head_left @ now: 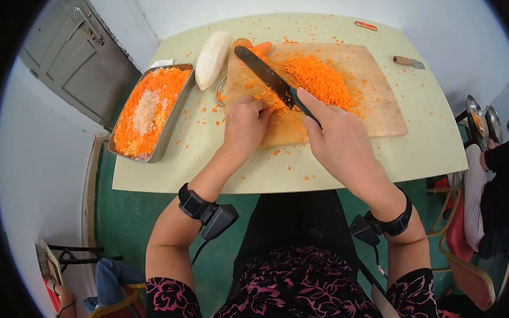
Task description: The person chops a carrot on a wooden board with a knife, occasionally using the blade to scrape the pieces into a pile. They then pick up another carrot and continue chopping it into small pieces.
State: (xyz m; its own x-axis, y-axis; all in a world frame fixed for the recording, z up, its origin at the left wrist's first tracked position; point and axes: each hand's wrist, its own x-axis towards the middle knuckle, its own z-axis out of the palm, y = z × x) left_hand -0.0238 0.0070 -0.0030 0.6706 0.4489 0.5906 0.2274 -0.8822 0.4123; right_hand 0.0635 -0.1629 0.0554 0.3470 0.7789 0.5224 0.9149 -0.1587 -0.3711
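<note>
My right hand [343, 142] is wrapped round the handle of a kitchen knife [266, 74], its dark blade flecked with orange and pointing up and to the left over the wooden cutting board [378, 111]. Close by the blade, my left hand [246, 124] is curled over pieces of carrot [273, 101], pressing them to the board; its fingertips are partly hidden. A heap of finely chopped carrot [322, 82] lies right of the blade. Behind the knife tip are larger carrot pieces [262, 48]. A peeled white radish [212, 59] lies at the board's left.
A metal tray [164, 145] of chopped orange and pale food stands at the table's left. A small wooden-handled blade [408, 62] and a red packet [365, 26] lie at the back right. Carrot bits dot the table [433, 145]. Other people sit at both sides.
</note>
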